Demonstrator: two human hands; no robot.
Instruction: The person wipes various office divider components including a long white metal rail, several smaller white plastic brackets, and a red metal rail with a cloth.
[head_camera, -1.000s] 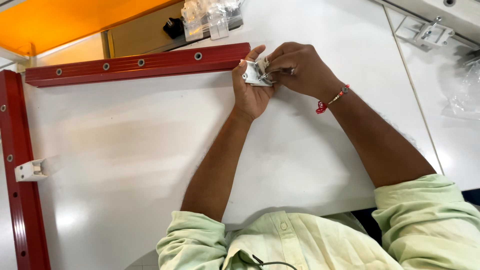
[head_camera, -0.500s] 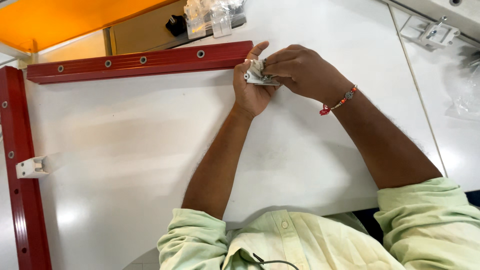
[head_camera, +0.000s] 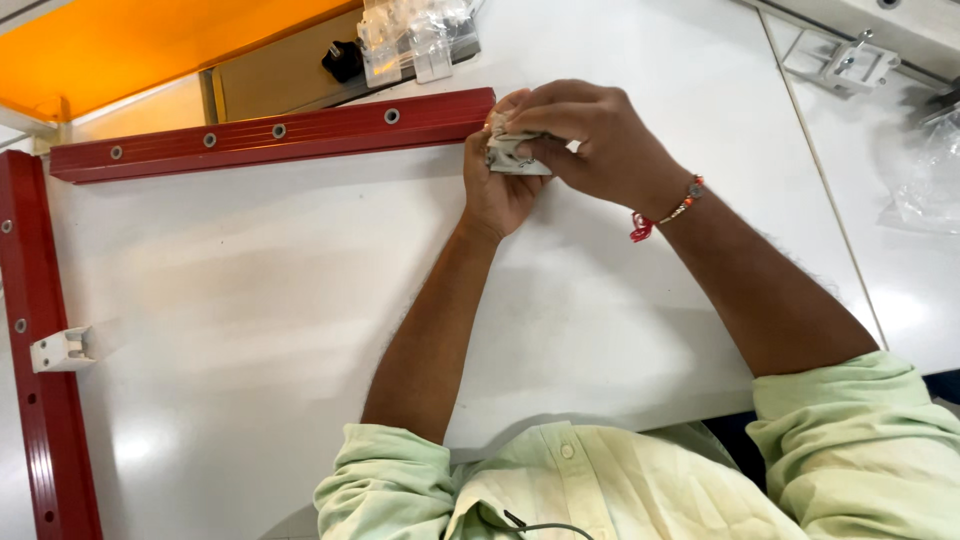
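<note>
White table (head_camera: 250, 300): both hands clasp small white part (head_camera: 515, 157).

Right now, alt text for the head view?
Both hands, the left hand and the right hand, hold a small white part above a white table. A red rail runs behind them, with another down the left edge bearing a white bracket.

Two hands, the left hand (head_camera: 497, 190) and the right hand (head_camera: 600, 140), are sharing one small white part (head_camera: 512, 156). Two red rails (head_camera: 270, 132) are lying far and left.
</note>
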